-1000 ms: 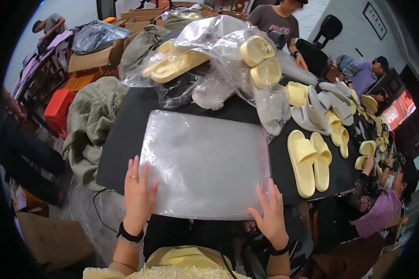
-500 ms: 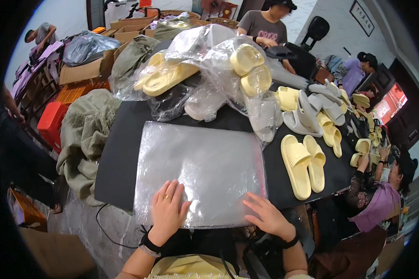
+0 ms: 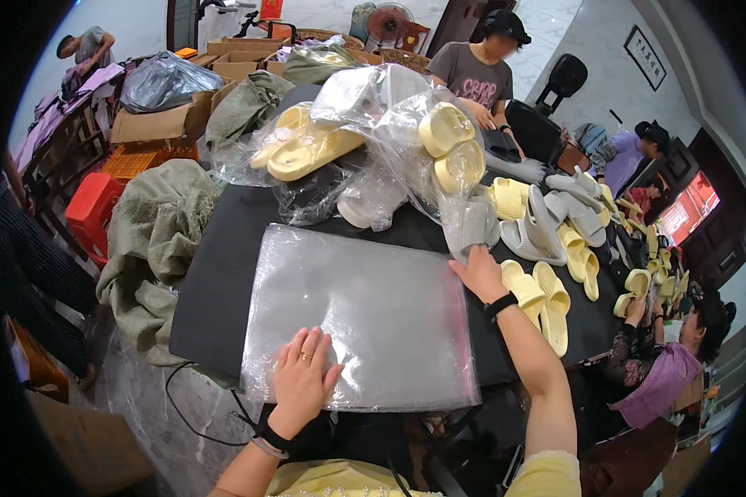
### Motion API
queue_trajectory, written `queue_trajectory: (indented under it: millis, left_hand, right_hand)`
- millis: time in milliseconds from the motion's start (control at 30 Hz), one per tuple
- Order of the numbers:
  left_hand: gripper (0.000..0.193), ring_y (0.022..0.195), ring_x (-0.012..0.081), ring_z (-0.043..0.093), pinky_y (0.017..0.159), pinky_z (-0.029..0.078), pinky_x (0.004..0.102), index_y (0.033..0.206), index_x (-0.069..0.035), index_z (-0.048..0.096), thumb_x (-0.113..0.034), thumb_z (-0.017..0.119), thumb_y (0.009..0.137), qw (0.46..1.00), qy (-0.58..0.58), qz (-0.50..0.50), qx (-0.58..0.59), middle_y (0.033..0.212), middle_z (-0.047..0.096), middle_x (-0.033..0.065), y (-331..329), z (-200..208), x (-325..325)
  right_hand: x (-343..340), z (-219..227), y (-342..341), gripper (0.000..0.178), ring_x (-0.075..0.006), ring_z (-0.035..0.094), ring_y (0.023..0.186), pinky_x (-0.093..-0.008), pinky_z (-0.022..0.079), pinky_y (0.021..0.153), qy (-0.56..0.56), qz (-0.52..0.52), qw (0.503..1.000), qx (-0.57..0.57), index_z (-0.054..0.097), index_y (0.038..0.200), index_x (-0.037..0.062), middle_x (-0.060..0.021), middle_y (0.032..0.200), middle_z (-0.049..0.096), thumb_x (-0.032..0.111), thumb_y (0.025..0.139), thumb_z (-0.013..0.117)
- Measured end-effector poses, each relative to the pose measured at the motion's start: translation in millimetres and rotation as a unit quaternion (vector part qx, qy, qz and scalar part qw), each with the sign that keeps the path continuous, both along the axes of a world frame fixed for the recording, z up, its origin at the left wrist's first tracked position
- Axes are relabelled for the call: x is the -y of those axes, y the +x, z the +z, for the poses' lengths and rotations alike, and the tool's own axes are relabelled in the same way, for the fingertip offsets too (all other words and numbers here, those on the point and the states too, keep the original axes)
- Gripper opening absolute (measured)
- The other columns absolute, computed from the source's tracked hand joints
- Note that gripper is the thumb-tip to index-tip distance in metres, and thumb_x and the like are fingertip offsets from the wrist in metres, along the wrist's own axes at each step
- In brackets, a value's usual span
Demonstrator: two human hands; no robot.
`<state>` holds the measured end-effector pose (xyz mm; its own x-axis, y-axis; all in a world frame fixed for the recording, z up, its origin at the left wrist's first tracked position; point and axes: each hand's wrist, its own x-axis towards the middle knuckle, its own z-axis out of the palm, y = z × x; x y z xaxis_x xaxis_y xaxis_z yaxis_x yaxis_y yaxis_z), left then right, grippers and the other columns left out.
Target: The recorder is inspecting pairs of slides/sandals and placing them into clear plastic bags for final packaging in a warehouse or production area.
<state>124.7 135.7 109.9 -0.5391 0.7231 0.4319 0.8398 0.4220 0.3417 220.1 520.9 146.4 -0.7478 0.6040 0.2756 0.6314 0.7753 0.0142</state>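
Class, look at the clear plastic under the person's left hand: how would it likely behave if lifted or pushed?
The clear plastic looks thin, so it would probably flop if lifted by one corner. Its glossy highlights suggest a smooth, perhaps slippery surface beneath the left hand. Lying flat, it seems unlikely to roll.

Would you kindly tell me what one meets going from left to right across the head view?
Red plastic object → olive-green cloth → left hand → right hand → nearest pair of loose yellow slippers → patterned purple garment at lower right.
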Motion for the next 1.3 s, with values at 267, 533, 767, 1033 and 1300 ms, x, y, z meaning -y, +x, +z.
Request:
queue_trajectory:
  millis: [267, 533, 767, 1033, 1300]
  left_hand:
    - [0.05, 0.124, 0.0294, 0.045, 0.1, 0.035, 0.0421, 0.124, -0.006, 0.055, -0.032, 0.065, 0.082, 1.0, 0.014, -0.012, 0.01, 0.131, 0.051, 0.0107, 2, -2, 2]
    - [0.047, 0.124, 0.0291, 0.045, 0.101, 0.034, 0.0414, 0.124, -0.006, 0.055, -0.03, 0.062, 0.085, 1.0, 0.008, -0.008, 0.012, 0.131, 0.051, 0.0111, -1, 0, 0]
    - [0.044, 0.124, 0.0302, 0.044, 0.102, 0.034, 0.0421, 0.119, -0.004, 0.057, -0.031, 0.063, 0.085, 1.0, -0.001, -0.006, 0.014, 0.129, 0.052, 0.0123, 0, -1, -2]
    - [0.04, 0.125, 0.0354, 0.043, 0.104, 0.032, 0.0459, 0.11, 0.001, 0.062, -0.026, 0.065, 0.08, 0.998, -0.025, -0.022, 0.043, 0.126, 0.053, 0.019, -1, -6, 4]
    - [0.059, 0.124, 0.0361, 0.045, 0.097, 0.041, 0.0461, 0.133, 0.004, 0.041, -0.008, 0.065, 0.08, 0.958, 0.082, -0.107, 0.254, 0.132, 0.046, 0.0222, 2, 31, 22]
  right_hand:
    - [-32, 99, 26, 0.024, -0.0408, 0.057, 0.085, -0.049, 0.047, 0.072, 0.151, -0.031, 0.975, -0.159, 0.052, 0.091, -0.0005, -0.0228, 0.088, 0.056, 0.023, 0.09, 0.05]
    - [88, 242, 36, 0.033, -0.0298, 0.059, 0.093, -0.037, 0.046, 0.081, 0.057, 0.024, 0.971, -0.229, 0.053, 0.112, 0.0024, -0.0179, 0.101, 0.06, 0.026, 0.09, 0.057]
    - [152, 155, -21, 0.047, -0.0166, 0.056, 0.1, -0.0298, 0.045, 0.089, -0.496, 0.216, 0.834, -0.105, 0.042, 0.133, -0.002, -0.009, 0.111, 0.06, 0.026, 0.097, 0.052]
    - [70, 100, 41, 0.034, -0.0211, 0.061, 0.095, -0.0307, 0.048, 0.083, -0.293, 0.129, 0.946, -0.051, 0.06, 0.116, 0.0012, -0.0118, 0.104, 0.063, 0.026, 0.092, 0.058]
    - [59, 67, 75, 0.048, -0.0172, 0.062, 0.088, -0.0294, 0.048, 0.081, -0.378, 0.021, 0.919, -0.111, 0.062, 0.11, -0.0013, -0.009, 0.097, 0.068, 0.043, 0.092, 0.058]
